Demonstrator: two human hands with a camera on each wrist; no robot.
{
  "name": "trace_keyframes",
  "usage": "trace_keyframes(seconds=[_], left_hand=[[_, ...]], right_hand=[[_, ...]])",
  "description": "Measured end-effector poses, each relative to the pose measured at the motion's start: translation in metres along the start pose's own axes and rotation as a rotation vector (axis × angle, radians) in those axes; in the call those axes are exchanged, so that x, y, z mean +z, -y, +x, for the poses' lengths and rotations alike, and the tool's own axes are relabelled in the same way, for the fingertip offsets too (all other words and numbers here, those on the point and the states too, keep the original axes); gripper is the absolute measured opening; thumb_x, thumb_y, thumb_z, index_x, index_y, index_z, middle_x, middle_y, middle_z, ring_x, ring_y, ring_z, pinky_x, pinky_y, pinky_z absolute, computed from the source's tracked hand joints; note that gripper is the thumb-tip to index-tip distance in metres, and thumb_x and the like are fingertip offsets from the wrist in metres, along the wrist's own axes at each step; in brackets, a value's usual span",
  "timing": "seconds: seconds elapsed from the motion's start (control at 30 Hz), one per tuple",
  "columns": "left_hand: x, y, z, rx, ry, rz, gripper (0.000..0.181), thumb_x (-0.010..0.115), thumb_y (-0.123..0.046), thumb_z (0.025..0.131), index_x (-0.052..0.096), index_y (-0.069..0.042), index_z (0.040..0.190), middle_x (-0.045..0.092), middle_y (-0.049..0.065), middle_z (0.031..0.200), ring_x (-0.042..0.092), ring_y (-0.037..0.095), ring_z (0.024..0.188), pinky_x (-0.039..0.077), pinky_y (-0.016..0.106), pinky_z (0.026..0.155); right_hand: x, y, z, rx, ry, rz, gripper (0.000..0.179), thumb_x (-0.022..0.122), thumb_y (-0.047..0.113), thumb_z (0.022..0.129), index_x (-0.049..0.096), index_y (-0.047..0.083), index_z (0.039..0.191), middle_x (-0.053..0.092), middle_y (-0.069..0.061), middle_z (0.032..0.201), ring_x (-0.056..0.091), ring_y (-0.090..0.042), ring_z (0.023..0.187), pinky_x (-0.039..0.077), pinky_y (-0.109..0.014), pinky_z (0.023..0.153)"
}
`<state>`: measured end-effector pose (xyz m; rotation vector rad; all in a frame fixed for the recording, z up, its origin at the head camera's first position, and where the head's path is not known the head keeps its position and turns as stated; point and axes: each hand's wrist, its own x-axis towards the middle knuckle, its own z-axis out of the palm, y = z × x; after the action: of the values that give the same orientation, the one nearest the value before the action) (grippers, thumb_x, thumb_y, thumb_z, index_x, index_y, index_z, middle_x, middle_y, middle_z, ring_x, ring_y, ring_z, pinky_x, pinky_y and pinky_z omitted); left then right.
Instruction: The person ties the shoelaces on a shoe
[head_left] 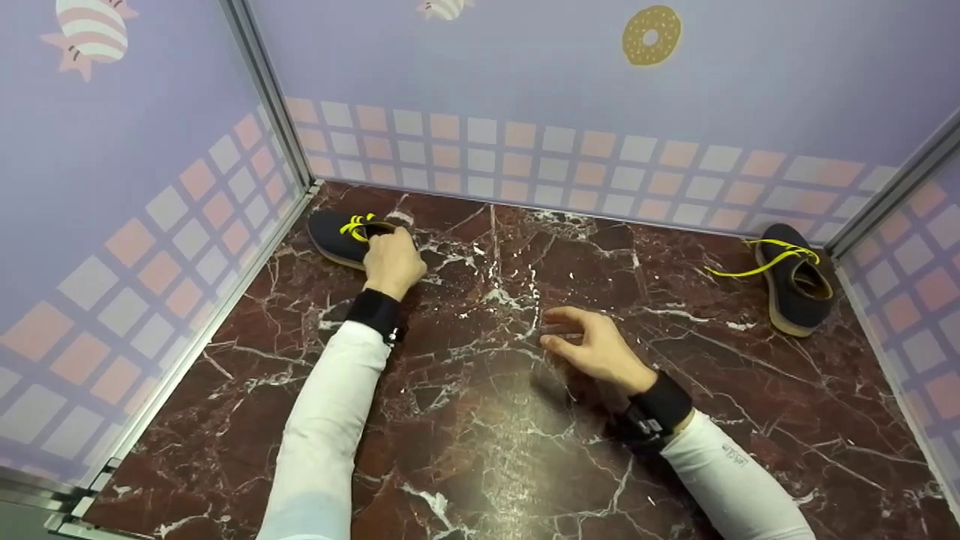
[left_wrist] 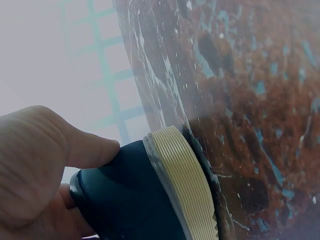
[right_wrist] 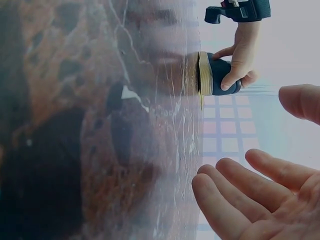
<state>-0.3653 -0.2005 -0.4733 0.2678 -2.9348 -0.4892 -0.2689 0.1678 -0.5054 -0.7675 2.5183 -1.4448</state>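
A dark shoe with yellow laces (head_left: 337, 236) lies at the back left of the marbled surface, its toe toward the left wall. My left hand (head_left: 395, 261) grips its heel. In the left wrist view the thumb presses the outside of the dark heel (left_wrist: 130, 190), above the ribbed cream sole, and the other fingers go behind the collar, partly hidden. My right hand (head_left: 596, 345) hovers over the middle of the surface, holding nothing, its fingers loosely bent and thumb apart. The right wrist view shows that hand's spread fingers (right_wrist: 265, 190) away from the shoe.
A second dark shoe (head_left: 799, 289) stands at the back right, a yellow lace (head_left: 742, 270) trailing leftward from it. Purple panels with checks (head_left: 525, 157) enclose the left, back and right sides. A metal corner post (head_left: 274, 97) rises behind the left shoe.
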Motion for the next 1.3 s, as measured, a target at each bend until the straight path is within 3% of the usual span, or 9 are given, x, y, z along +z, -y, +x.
trace_keyframes(seconds=[0.3,0.63,1.03,1.3], left_hand=[[0.003,-0.012,-0.01,0.049,0.007,0.026,0.049,0.075,-0.022,0.097,0.068,0.007,0.136,0.075,0.035,0.132,0.07,0.053,0.127,0.063,0.065,0.102],[0.004,-0.03,-0.025,0.101,0.041,0.048,0.043,0.071,-0.016,0.09,0.07,0.006,0.127,0.077,0.035,0.126,0.075,0.053,0.12,0.066,0.064,0.096],[0.004,-0.044,-0.038,0.163,0.062,0.045,0.04,0.072,-0.017,0.093,0.071,0.006,0.125,0.079,0.034,0.12,0.078,0.052,0.112,0.067,0.063,0.092],[0.011,-0.054,-0.045,0.198,0.092,0.042,0.036,0.072,-0.023,0.098,0.073,0.003,0.122,0.08,0.031,0.118,0.08,0.049,0.11,0.068,0.062,0.088]], right_hand=[[-0.001,-0.001,0.001,0.01,-0.007,0.004,0.058,0.081,0.021,0.102,0.063,-0.008,0.149,0.071,-0.03,0.147,0.078,-0.047,0.127,0.064,-0.053,0.108],[-0.002,0.0,0.003,0.029,-0.013,0.03,0.053,0.082,0.018,0.101,0.066,-0.007,0.146,0.073,-0.031,0.144,0.08,-0.047,0.123,0.068,-0.038,0.099],[-0.005,0.004,0.011,-0.005,-0.041,-0.024,0.051,0.082,0.014,0.1,0.068,-0.007,0.144,0.073,-0.029,0.146,0.077,-0.05,0.128,0.065,-0.055,0.106],[-0.005,0.004,0.015,-0.004,-0.057,-0.074,0.05,0.083,0.017,0.099,0.071,-0.004,0.143,0.075,-0.027,0.144,0.08,-0.046,0.123,0.064,-0.057,0.107]])
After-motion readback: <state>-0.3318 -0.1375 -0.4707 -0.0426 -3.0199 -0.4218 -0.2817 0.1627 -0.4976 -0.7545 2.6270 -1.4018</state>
